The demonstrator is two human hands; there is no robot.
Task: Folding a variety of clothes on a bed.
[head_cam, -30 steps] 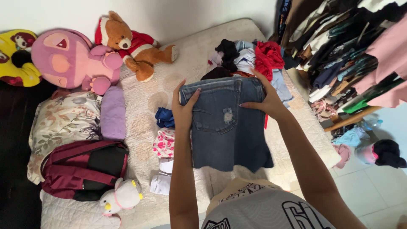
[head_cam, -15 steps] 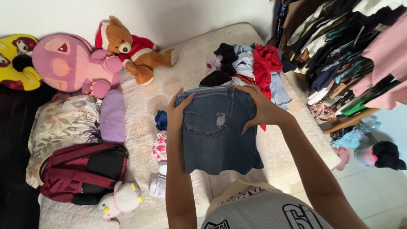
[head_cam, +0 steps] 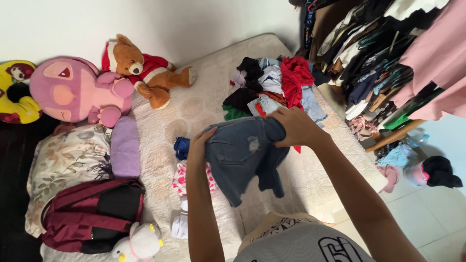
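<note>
Holding the denim shorts (head_cam: 242,155) lifted off the bed (head_cam: 315,170), gathered between both hands. Best done by keeping the waistband taut and level, edges matched, cloth clear of the clothes pile (head_cam: 272,87) just beyond the knuckles. Left hand (head_cam: 196,148) closed on the near-left edge, forearm rising straight up from below. Right hand (head_cam: 296,127) clamped over the far-right corner, wrist bent, arm stretched diagonally.

My arms were bare; I wore a grey shirt (head_cam: 296,242) with bold black-and-white lettering, at bottom centre.
</note>
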